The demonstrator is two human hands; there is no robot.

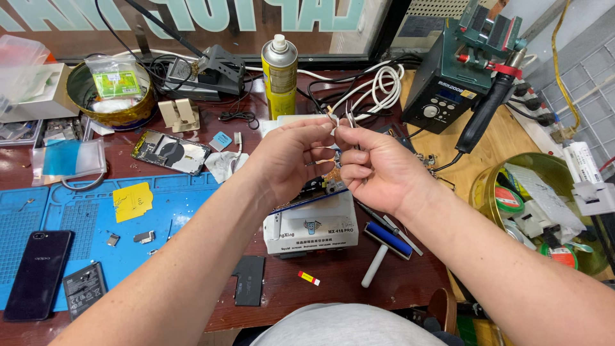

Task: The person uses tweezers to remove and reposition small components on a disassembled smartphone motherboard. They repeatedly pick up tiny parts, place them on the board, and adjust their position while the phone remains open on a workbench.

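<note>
My left hand (291, 157) and my right hand (378, 170) are raised together above a white box-shaped heating machine (311, 232). The right hand grips metal tweezers (350, 118) whose tips point up. The left hand's fingertips pinch a small pale scrap (333, 122) right at the tweezer tips. A small orange-brown part (333, 178) shows between the two palms, on or just above the machine; which, I cannot tell.
A blue work mat (90, 218) lies at left with a black phone (38, 272), a battery (83, 288) and a yellow note (131, 200). An opened phone (171, 152), a yellow spray can (279, 74), a soldering station (448, 83), a roller (384, 247) and a green tin (544, 211) surround.
</note>
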